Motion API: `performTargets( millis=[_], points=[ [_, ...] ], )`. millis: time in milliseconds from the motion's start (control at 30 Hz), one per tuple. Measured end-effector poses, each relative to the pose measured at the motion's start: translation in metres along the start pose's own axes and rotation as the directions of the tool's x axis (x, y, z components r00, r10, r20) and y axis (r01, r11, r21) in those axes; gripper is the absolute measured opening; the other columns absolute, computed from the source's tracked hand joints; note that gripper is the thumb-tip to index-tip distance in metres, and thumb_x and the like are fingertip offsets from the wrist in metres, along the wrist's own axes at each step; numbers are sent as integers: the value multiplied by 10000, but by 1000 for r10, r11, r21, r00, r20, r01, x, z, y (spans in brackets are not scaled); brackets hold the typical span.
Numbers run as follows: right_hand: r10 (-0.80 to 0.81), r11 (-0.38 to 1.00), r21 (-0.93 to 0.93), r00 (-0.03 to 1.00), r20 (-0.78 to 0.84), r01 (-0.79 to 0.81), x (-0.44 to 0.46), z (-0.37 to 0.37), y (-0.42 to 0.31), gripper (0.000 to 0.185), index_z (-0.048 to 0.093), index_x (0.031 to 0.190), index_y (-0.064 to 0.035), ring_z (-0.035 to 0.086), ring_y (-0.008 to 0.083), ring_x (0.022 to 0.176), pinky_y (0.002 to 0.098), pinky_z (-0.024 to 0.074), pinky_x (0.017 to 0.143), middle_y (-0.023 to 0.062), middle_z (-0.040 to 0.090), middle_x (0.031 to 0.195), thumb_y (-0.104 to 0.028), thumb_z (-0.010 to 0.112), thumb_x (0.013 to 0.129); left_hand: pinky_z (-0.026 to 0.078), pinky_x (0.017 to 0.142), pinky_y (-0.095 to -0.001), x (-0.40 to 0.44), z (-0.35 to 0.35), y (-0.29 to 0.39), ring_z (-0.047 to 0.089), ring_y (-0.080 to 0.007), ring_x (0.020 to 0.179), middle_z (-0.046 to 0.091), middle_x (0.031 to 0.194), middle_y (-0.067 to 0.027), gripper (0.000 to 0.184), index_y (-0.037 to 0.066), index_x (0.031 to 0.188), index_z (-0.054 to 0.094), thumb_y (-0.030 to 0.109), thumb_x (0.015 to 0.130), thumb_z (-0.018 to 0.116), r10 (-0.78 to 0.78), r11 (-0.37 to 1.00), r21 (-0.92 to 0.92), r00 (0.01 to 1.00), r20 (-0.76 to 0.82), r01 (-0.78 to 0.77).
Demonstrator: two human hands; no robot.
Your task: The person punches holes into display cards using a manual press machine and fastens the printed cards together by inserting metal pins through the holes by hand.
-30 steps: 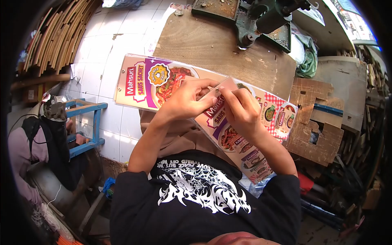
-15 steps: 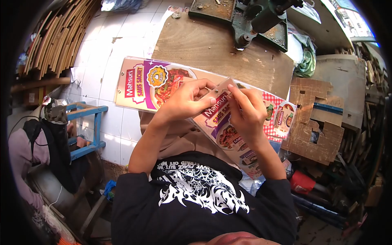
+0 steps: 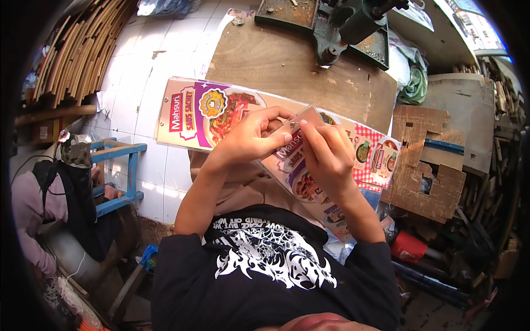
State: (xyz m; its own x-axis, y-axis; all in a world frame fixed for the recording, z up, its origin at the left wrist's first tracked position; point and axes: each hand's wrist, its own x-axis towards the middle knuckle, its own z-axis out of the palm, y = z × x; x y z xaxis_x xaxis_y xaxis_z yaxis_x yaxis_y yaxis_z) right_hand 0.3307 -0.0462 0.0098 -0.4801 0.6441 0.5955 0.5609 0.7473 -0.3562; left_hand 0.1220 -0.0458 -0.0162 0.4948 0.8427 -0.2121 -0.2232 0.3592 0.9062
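Note:
A laminated printed sign (image 3: 309,190) with food pictures and "Mahsuri Saus Sachet" lettering slants across my lap. My left hand (image 3: 248,132) grips its upper end, thumb on the face beside a small metal eyelet. My right hand (image 3: 330,157) is closed at the same end, its fingertips pinched near the eyelet; whether they hold something small is hidden. Beneath lies another such sign (image 3: 182,116), stretched sideways over the edge of the wooden table (image 3: 265,60), with an eyelet in its left end.
A dark green metal machine base (image 3: 331,49) with trays of small bits stands at the table's far side. A blue stool frame (image 3: 132,171) is on the left, near stacked wooden strips (image 3: 83,55). Cut brown boards (image 3: 425,160) lean at the right.
My right hand has shifted slightly left, its fingers now curled closer over the sign's eyelet end. My left hand keeps its hold, and the signs stay almost in place.

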Motion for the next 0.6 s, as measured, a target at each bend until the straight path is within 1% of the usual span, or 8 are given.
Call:
performTargets(
  millis=[233, 300, 367, 433, 467, 500, 567, 600],
  points=[
    [33, 997, -74, 991, 130, -24, 9, -17, -13, 395, 671, 1103, 16, 618, 290, 798, 386, 517, 671, 130, 611, 900, 50, 651, 710, 507, 711, -242, -1, 8, -3, 610, -71, 835, 689, 942, -69, 337, -50, 1252, 592, 110, 961, 654, 70, 997, 47, 995, -68, -66],
    [15, 999, -47, 996, 87, -11, 12, -29, -18, 393, 670, 1107, 12, 627, 294, 797, 382, 520, 673, 131, 618, 905, 64, 657, 718, 504, 694, -261, -8, 10, 3, 626, -86, 821, 695, 888, -83, 328, -30, 1216, 634, 166, 956, 675, 123, 957, 274, 988, -92, -94],
    [131, 990, -46, 990, -41, -133, 1, -46, -19, 326, 668, 1100, 5, 651, 298, 792, 364, 526, 681, 145, 632, 923, 90, 664, 785, 509, 657, -294, -22, 19, 15, 664, -123, 756, 716, 842, -134, 316, 5, 1200, 657, 184, 942, 694, 191, 878, 460, 978, -81, -134],
    [338, 934, 128, 941, -24, -332, -7, -52, -9, 230, 668, 1079, 4, 667, 246, 777, 324, 531, 677, 133, 645, 932, 76, 671, 860, 520, 635, -321, -34, 28, 6, 696, -173, 721, 731, 853, -136, 294, 25, 1162, 685, 116, 888, 738, 287, 912, 328, 955, -77, -248],
    [560, 722, 410, 818, 128, -558, -21, -51, -1, 165, 654, 1091, 13, 664, 166, 797, 284, 534, 689, 85, 655, 949, 23, 655, 926, 520, 635, -321, -36, 29, 8, 696, -173, 721, 731, 853, -136, 294, 25, 1162, 685, 116, 888, 738, 276, 917, 321, 958, -74, -239],
    [680, 385, 588, 650, 341, -711, -25, -56, -3, 167, 637, 1119, 18, 652, 108, 764, 248, 532, 675, 46, 651, 966, -24, 647, 957, 525, 629, -327, -40, 30, 16, 705, -200, 711, 733, 850, -133, 290, 43, 1130, 705, 86, 849, 759, 413, 833, 398, 911, 14, -384],
    [523, 88, 535, 496, 693, -841, -28, -77, 3, 181, 627, 1137, 19, 655, 98, 731, 230, 533, 664, 42, 645, 945, -55, 639, 972, 530, 623, -334, -46, 31, 24, 713, -227, 700, 735, 848, -130, 294, 62, 1097, 724, 56, 809, 781, 514, 742, 442, 851, 107, -504],
    [423, 78, 498, 481, 768, -863, -30, -81, 3, 176, 631, 1124, 23, 659, 97, 716, 226, 542, 646, 54, 647, 912, -56, 641, 967, 536, 633, -333, -47, 28, 26, 718, -243, 704, 733, 826, -125, 306, 57, 1061, 735, 33, 763, 800, 529, 694, 478, 831, 169, -539]
  ],
)
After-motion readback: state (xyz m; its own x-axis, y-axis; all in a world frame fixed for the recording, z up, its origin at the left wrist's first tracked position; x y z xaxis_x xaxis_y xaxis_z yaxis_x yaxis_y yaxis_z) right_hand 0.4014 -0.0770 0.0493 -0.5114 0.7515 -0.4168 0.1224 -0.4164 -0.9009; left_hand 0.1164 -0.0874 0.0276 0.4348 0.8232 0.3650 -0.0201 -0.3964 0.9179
